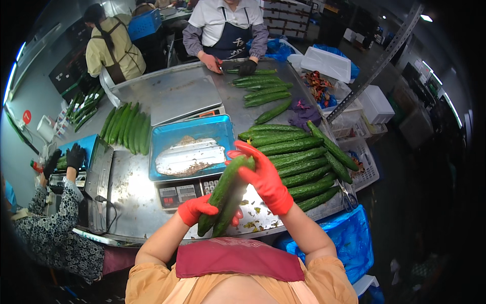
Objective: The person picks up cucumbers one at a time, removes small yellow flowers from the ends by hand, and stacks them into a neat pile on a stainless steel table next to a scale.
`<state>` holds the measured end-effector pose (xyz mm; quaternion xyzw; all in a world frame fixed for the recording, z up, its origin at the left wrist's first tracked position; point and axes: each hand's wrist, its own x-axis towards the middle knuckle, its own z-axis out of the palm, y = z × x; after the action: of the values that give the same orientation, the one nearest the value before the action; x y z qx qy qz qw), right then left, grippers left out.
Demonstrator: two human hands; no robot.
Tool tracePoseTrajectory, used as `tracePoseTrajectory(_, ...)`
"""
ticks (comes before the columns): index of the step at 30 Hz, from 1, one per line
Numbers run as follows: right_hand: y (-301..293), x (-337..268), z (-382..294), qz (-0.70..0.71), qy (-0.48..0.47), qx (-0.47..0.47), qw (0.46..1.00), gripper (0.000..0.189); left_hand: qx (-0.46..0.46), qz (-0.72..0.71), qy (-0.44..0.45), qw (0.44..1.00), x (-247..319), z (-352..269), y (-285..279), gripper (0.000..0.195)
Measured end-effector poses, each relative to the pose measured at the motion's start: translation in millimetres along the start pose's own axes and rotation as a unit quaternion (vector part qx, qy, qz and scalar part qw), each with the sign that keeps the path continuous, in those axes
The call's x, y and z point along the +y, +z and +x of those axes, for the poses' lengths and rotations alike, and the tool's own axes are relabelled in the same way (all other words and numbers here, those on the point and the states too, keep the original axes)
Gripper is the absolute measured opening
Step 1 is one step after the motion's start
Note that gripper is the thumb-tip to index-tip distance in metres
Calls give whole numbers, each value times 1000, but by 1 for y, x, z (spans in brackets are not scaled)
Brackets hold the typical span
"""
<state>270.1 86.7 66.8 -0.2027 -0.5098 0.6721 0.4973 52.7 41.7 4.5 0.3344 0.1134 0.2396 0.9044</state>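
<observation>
Two green cucumbers (223, 197) are held side by side in front of my chest, over the near edge of the metal table. My left hand (199, 209), in a red rubber glove, grips them near their lower ends. My right hand (265, 178), gloved the same way, is at their upper ends, with thumb and fingers around the tips. Beyond them a digital scale (180, 194) carries a blue tray (152, 152) with a dirty, silvery flat piece (191, 156) in it. To the right lies a pile of cucumbers (303, 167), close to my right hand.
Scissors (348, 199) lie at the table's right edge, above a blue plastic-lined container (341, 239). More cucumbers (127, 127) lie left of the tray. Across the table a co-worker (229, 34) handles a cucumber; another's black-gloved hands (75, 156) work at left. A metal post (376, 62) rises right.
</observation>
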Motion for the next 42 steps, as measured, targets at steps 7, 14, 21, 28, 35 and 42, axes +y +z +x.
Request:
tracePoseTrajectory(7, 18, 4, 6, 69, 48, -42, 996, 37, 7, -21, -29, 999, -14, -43, 2, 87)
tracePoseTrajectory(14, 55, 9, 21, -51, 85, -82, 992, 31, 17, -156, 30, 987, -27, -73, 10, 101)
tracePoseTrajectory(21, 63, 29, 25, -25, 134, -45, 990, 26, -16, -226, 42, 973, -45, -85, 9, 100)
tracePoseTrajectory(28, 66, 39, 27, 22, 132, -73, 988, 35, -14, -249, 55, 967, -58, -89, 3, 101)
tracePoseTrajectory(35, 55, 41, 22, 56, 193, -33, 979, 25, -27, -271, 17, 962, -63, -83, -1, 102)
tracePoseTrajectory(42, 32, 51, 17, 95, 148, -20, 984, 57, -16, -289, -6, 957, -46, -64, -4, 100)
